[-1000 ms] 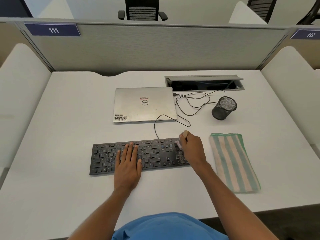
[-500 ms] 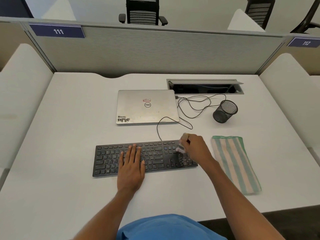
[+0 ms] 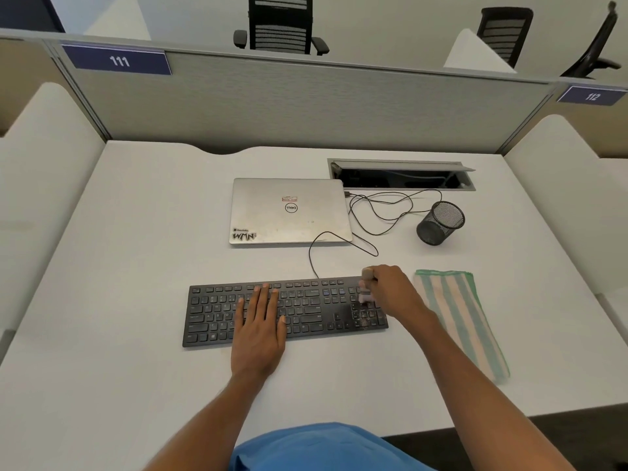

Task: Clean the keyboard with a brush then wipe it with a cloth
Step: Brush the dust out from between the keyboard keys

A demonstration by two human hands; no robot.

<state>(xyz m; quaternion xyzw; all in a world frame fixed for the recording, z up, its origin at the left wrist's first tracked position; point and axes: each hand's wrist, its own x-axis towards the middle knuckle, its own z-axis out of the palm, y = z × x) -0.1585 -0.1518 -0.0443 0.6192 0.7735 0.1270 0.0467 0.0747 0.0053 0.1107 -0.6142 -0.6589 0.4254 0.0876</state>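
A black wired keyboard (image 3: 306, 311) lies across the middle of the white desk (image 3: 136, 266). My left hand (image 3: 260, 326) rests flat on its left-centre keys with straight fingers. My right hand (image 3: 394, 292) grips a small brush (image 3: 366, 287) by its pale handle, bristles down on the number pad at the keyboard's right end; the brush is blurred. A folded cloth (image 3: 462, 317) with green and peach stripes lies on the desk just right of the keyboard, untouched.
A closed silver laptop (image 3: 289, 212) sits behind the keyboard, with loose black cables (image 3: 380, 212) running to an open cable hatch (image 3: 401, 175). A black mesh pen cup (image 3: 440, 223) stands behind the cloth. Grey partitions wall the desk at the back.
My right hand has swept the brush rightwards and slightly down over the number pad. My left hand stays flat on the keys. The head camera has tilted a little.
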